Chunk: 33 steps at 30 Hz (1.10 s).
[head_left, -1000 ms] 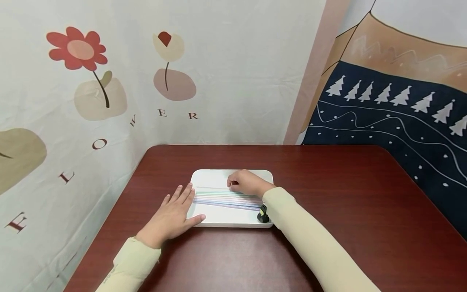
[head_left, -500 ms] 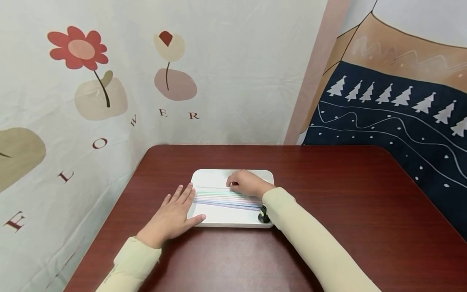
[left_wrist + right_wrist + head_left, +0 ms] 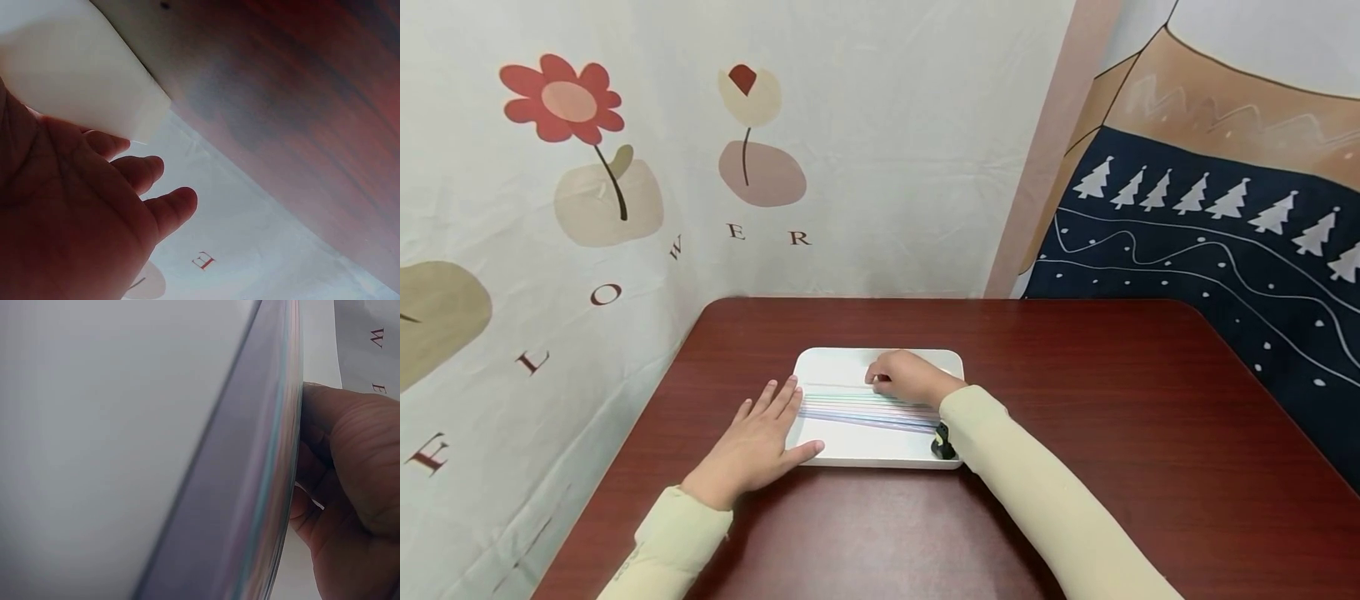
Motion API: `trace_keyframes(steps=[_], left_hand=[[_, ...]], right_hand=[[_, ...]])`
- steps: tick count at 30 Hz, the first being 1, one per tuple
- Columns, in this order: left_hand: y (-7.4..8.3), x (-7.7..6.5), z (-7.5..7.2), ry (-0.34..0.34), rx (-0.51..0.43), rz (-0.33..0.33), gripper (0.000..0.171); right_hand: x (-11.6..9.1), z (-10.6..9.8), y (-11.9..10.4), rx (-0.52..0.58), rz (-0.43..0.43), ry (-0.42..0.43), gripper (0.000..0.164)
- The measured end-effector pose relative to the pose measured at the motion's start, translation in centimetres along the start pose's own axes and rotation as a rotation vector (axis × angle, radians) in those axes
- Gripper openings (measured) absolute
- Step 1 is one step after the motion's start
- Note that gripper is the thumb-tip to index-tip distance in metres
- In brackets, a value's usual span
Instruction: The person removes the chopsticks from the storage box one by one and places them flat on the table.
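On the table lies a white tray [image 3: 850, 450] with several thin pastel strips [image 3: 850, 408] side by side across it, purple nearest and green farther off. My left hand [image 3: 745, 454] is spread out, its fingertips touching the tray's left edge. In the left wrist view, the left hand's fingers [image 3: 169, 209] reach past the pale tray side [image 3: 94, 75]. My right hand [image 3: 913, 377] is over the far side of the strips, fingers curled, and seems to pinch the farthest strip. In the right wrist view, those fingers [image 3: 319, 462] meet the far edge of the strips [image 3: 262, 462]; their tips are partly hidden.
A small black object [image 3: 942, 443] with a yellow-green patch is beside the right cuff, over the tray's near right corner. The dark red table [image 3: 1075, 400] extends around the tray. Behind it hangs a white flower-print cloth [image 3: 887, 167], with a navy tree-print cloth [image 3: 1210, 242] at right.
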<state>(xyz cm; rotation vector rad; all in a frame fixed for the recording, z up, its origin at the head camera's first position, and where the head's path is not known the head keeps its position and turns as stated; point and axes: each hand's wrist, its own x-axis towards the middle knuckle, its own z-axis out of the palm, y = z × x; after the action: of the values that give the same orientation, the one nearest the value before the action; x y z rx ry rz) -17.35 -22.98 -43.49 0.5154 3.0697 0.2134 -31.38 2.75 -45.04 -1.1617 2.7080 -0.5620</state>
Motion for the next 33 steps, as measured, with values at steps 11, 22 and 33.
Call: trace_keyframes(steps=[11, 22, 33], left_hand=[[0.0, 0.0, 0.0, 0.001, 0.003, -0.002, 0.099], [0.1, -0.1, -0.1, 0.003, 0.001, 0.004, 0.098], [0.0, -0.1, -0.1, -0.003, -0.002, -0.002, 0.099]], right_hand=[[-0.1, -0.2, -0.2, 0.01, -0.024, 0.001, 0.012], [-0.7, -1.0, -0.2, 0.13, 0.006, 0.006, 0.013], [-1.1, -2.3, -0.3, 0.165, -0.042, 0.02, 0.015]])
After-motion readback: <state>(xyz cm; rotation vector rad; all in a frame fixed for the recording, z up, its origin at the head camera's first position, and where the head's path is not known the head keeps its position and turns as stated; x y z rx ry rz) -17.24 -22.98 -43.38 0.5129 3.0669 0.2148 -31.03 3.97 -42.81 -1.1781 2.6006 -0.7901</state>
